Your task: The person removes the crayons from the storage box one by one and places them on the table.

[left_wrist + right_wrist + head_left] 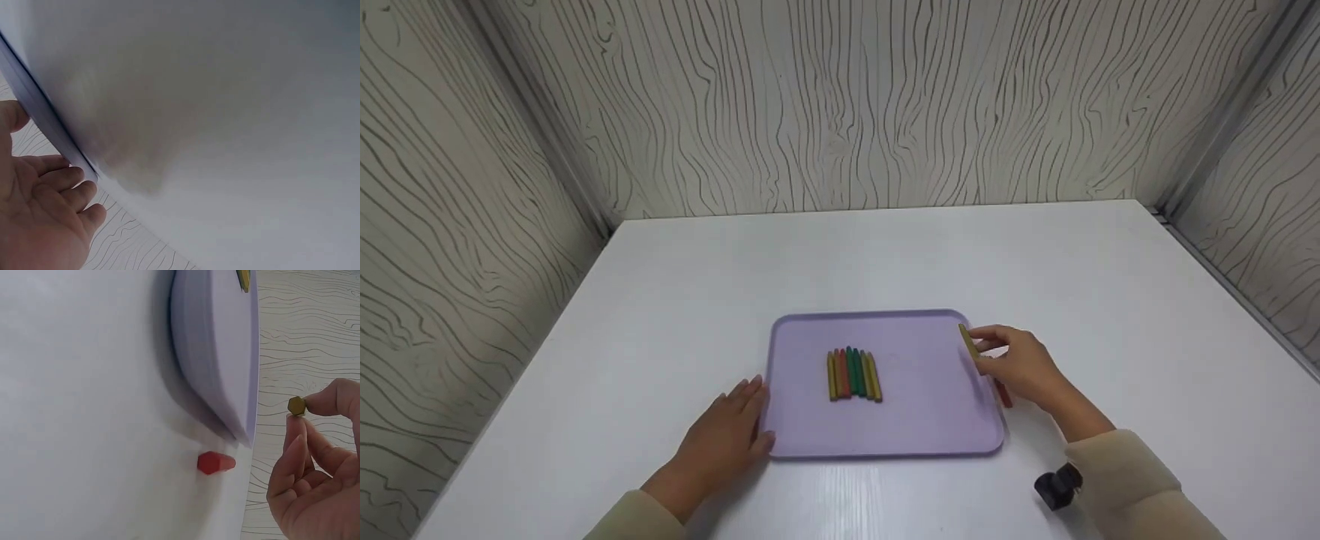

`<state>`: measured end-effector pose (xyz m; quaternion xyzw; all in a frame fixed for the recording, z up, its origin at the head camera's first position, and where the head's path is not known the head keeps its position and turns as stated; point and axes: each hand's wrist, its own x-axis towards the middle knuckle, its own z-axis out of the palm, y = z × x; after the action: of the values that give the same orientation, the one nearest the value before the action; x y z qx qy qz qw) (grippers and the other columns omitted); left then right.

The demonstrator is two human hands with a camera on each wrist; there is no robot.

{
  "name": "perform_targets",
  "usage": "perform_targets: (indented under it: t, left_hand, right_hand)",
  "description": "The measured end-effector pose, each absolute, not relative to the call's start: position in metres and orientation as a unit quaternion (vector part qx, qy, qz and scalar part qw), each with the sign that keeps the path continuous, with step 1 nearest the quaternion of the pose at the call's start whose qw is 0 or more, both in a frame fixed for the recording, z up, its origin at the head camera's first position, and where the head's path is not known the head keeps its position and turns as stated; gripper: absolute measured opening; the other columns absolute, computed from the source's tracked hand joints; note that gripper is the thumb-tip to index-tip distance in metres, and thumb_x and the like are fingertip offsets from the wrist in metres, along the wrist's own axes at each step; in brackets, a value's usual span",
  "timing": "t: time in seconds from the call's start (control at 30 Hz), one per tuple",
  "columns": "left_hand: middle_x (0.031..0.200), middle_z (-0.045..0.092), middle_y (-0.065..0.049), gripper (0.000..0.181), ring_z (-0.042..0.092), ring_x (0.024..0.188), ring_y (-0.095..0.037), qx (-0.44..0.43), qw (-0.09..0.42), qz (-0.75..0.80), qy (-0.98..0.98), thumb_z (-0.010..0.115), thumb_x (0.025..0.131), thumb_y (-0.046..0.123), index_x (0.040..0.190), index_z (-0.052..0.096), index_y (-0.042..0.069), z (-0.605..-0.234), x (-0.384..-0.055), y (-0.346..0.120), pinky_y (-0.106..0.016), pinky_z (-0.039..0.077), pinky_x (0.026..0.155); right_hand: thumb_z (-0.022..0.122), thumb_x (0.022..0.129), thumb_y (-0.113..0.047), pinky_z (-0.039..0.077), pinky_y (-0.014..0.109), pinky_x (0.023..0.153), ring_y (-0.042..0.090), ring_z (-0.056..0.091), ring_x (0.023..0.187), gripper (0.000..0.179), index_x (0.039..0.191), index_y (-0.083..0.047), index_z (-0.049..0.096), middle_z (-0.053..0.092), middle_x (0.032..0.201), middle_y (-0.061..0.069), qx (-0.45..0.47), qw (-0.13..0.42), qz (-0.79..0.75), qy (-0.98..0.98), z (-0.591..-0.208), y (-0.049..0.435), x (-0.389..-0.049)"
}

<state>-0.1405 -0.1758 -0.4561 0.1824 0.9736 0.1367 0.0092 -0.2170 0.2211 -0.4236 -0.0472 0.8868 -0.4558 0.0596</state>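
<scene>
A yellow crayon (pixel 968 342) is pinched between the thumb and fingers of my right hand (pixel 1021 365), raised over the right edge of the lilac tray (pixel 922 439). In the right wrist view the crayon's six-sided end (pixel 296 405) faces the camera. Below that hand, on the table just right of the tray, lies a red crayon (pixel 214 463). Several crayons (pixel 853 375) in yellow, red, green and brownish tones lie side by side in the tray. My left hand (pixel 725 433) rests at the tray's left edge, fingers extended, fingertips against the rim.
The white table (pixel 660 300) stretches around the tray. Wood-grain patterned panels (pixel 840 105) rise behind it and on both sides. A small black device (pixel 1057 486) sits by the right sleeve (pixel 1125 469).
</scene>
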Motion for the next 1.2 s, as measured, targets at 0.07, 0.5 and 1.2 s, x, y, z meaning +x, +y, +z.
perform_targets:
  t: [0.07,0.5,1.2]
  left_hand:
    - [0.148,0.036,-0.018,0.063,0.03,0.137,-0.035,0.184,0.006,0.136,0.973,0.056,0.094,0.031,0.141,0.039,-0.006,-0.457,-0.141,-0.176,-0.052,0.025,0.11]
    - [0.147,0.037,-0.018,0.063,0.03,0.137,-0.035,0.18,0.006,0.147,0.973,0.057,0.093,0.03,0.141,0.039,-0.006,-0.457,-0.14,-0.176,-0.052,0.025,0.11]
    - [0.148,0.035,-0.018,0.062,0.03,0.137,-0.036,0.187,0.005,0.151,0.971,0.057,0.094,0.03,0.14,0.039,-0.007,-0.452,-0.137,-0.176,-0.053,0.025,0.11]
  right_hand:
    - [0.066,0.086,-0.01,0.055,0.031,0.066,0.021,0.064,0.08,0.046,0.129,0.001,0.055,0.06,0.114,0.018,-0.043,0.051,-0.439,0.896,-0.424,0.225,-0.216]
    - [0.066,0.088,-0.02,0.047,0.031,0.066,0.021,0.063,0.085,0.048,0.129,0.002,0.055,0.063,0.11,0.015,-0.023,0.049,-0.409,0.911,-0.433,0.249,-0.211]
    - [0.066,0.089,-0.021,0.052,0.03,0.063,0.024,0.059,0.089,0.046,0.125,0.006,0.055,0.063,0.109,0.016,0.0,0.081,-0.393,0.916,-0.44,0.261,-0.199]
